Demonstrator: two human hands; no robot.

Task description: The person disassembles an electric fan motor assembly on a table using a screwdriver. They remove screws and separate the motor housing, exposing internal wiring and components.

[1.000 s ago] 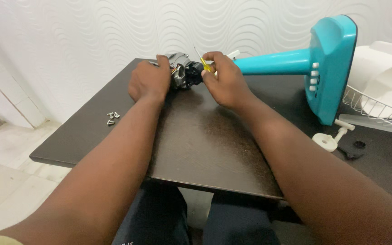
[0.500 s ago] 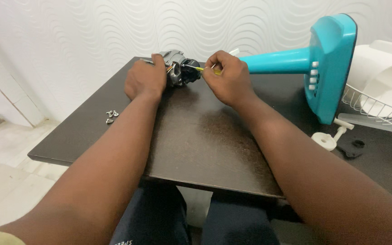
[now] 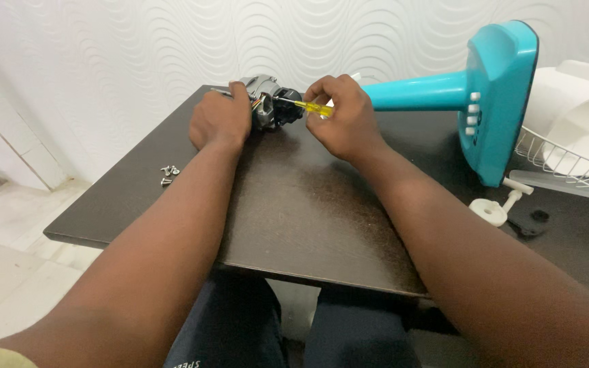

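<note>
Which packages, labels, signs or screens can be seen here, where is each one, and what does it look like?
None that can be made out: no package, sign or screen is in view.
Nearest to a label: pale lettering on the dark trousers at the bottom edge, too small to tell.
Teal fan stand, lying at the right of the table: a column of white buttons, no label visible on it.

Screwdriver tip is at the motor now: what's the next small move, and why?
Probably seat the tip and turn while keeping the motor braced. The right hand holds the yellow-handled screwdriver nearly level, its shaft pointing into the grey motor, which the left hand steadies on the dark table. Whether the tip sits in a screw head cannot be seen.
</note>
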